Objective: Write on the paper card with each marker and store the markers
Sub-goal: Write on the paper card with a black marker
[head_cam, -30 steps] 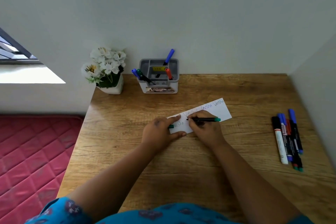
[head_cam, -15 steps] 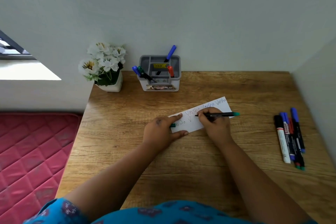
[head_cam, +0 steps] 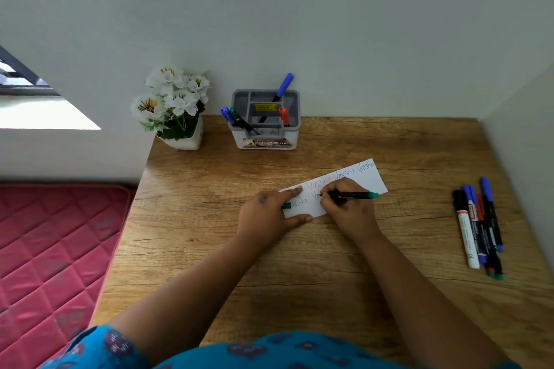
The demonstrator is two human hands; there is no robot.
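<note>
A white paper card (head_cam: 368, 178) lies slanted on the wooden desk (head_cam: 344, 263), with a word written several times on it. My right hand (head_cam: 350, 213) grips a green-ended black marker (head_cam: 356, 195), its tip on the card's second line. My left hand (head_cam: 263, 216) presses the card's left end with forefinger and thumb, and a green cap (head_cam: 286, 205) pokes out from its fingers. Several loose markers (head_cam: 479, 225) lie side by side at the desk's right. A grey and white holder (head_cam: 295, 126) at the back stores blue, green and red markers.
A white pot of white flowers (head_cam: 177, 111) stands at the desk's back left corner. Walls close the desk at the back and on the right. A red quilted mattress (head_cam: 51, 249) lies below the desk's left edge.
My right hand has moved a little to the right along the card's second line, and fresh green letters have appeared there. My left hand has stayed on the card.
</note>
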